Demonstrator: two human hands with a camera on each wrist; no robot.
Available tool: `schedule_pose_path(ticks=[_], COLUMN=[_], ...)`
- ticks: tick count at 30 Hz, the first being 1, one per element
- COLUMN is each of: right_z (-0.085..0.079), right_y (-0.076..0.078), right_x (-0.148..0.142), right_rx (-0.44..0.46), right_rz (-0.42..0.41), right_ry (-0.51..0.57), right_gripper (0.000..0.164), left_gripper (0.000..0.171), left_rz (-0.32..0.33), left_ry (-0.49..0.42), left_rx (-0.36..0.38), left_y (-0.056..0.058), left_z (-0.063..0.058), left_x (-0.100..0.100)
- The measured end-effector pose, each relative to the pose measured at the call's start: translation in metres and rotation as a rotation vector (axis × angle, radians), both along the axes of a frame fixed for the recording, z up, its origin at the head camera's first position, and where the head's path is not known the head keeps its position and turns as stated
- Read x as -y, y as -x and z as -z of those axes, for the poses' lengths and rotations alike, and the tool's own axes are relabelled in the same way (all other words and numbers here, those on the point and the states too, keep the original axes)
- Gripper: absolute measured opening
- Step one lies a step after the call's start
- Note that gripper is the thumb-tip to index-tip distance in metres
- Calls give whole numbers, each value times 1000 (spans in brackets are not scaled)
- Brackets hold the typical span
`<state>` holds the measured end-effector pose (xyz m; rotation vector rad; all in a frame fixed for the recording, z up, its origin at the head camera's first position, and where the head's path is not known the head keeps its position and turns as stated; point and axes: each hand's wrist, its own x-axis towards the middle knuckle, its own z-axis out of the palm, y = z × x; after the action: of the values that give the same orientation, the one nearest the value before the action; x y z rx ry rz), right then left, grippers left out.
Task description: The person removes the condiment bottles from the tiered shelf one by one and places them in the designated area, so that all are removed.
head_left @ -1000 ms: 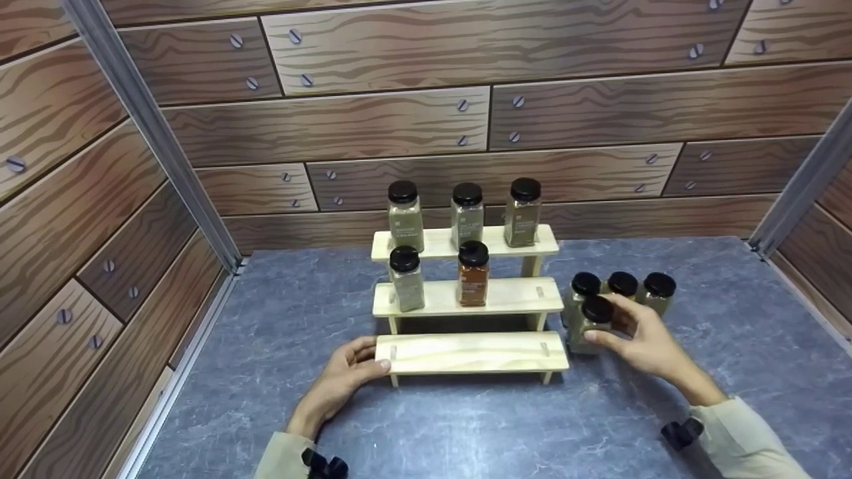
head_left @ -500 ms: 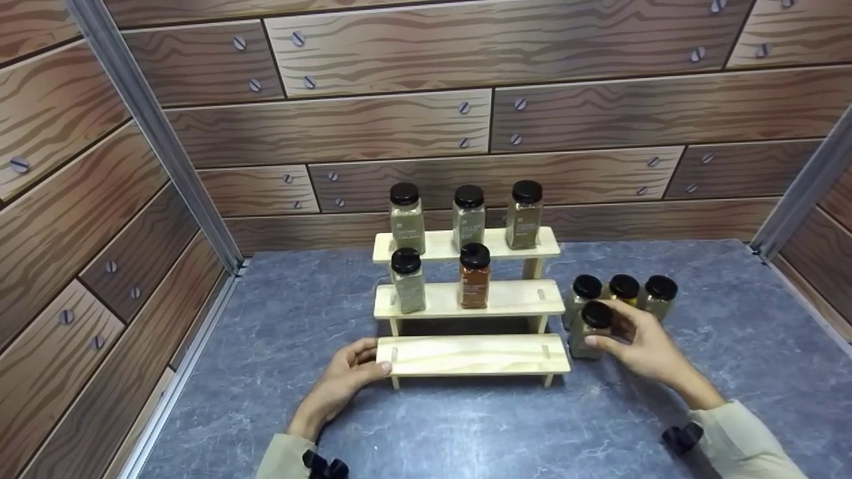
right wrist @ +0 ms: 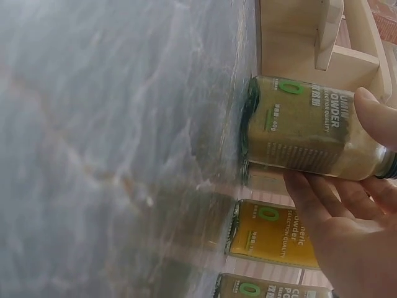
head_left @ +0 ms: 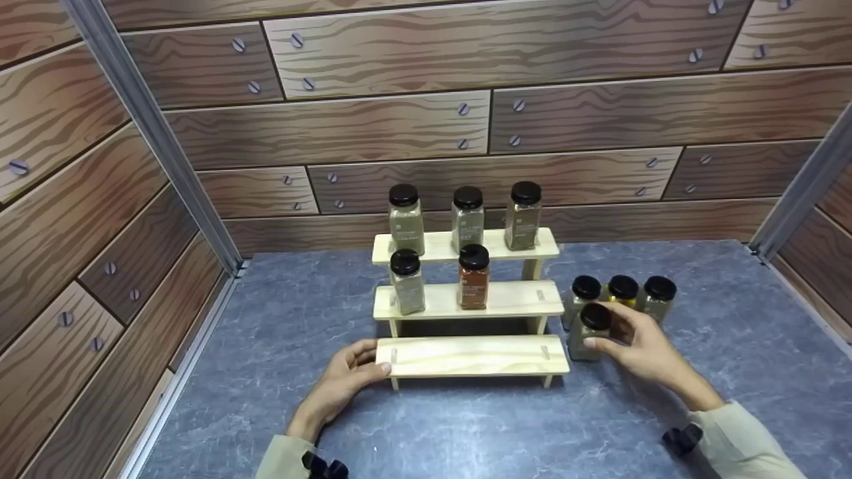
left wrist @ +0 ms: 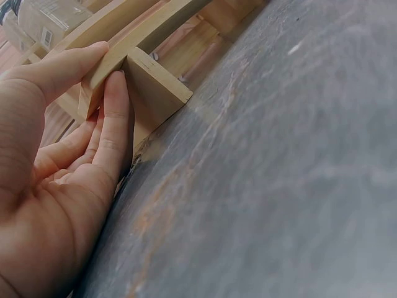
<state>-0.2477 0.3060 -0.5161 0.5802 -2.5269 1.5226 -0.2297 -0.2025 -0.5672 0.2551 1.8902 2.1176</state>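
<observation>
My left hand point(head_left: 343, 376) pinches the left end of the lowest shelf of a pale wooden three-step rack point(head_left: 472, 356), thumb on top and fingers beneath, as the left wrist view shows. Beside the rack's right end, my right hand point(head_left: 639, 342) holds a black-lidded glass spice jar point(right wrist: 304, 127) between thumb and fingers. Its label reads cumin powder, and it stands upright with its base right at the tabletop. Behind it are three more jars: one partly hidden at left point(head_left: 584, 296), a yellow turmeric jar point(right wrist: 273, 233) and another at right point(head_left: 659, 299).
Three spice jars stand on the top shelf point(head_left: 436, 246). On the middle shelf point(head_left: 512, 299) are a pale grey-green jar point(head_left: 408, 289) and a red-orange jar point(head_left: 473, 286). Wood-patterned walls point(head_left: 399, 126) enclose the blue-grey marbled table point(head_left: 299, 293) at the back and sides.
The cumin jar in my right hand has shifted very slightly towards me. My left hand keeps its hold on the rack, and the other jars stay where they were.
</observation>
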Motion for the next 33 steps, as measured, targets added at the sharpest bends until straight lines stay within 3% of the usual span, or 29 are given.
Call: schedule_pose_path(ticks=[14,24,33], right_z=[-8,-40,-67], right_y=[-2,-3,-1], right_x=[-1,2,16], right_rx=[-37,-147,-119], right_rz=[-5,-54,-61], right_ry=[-12,48,20], right_gripper=[59,51,48], left_gripper=[66,65,65], left_rz=[-1,-12,-12], left_ry=[1,-9,-12], left_rx=[4,17,7], left_y=[-1,-2,-1], left_z=[-2,-2,-3], left_x=[-1,-1,-1])
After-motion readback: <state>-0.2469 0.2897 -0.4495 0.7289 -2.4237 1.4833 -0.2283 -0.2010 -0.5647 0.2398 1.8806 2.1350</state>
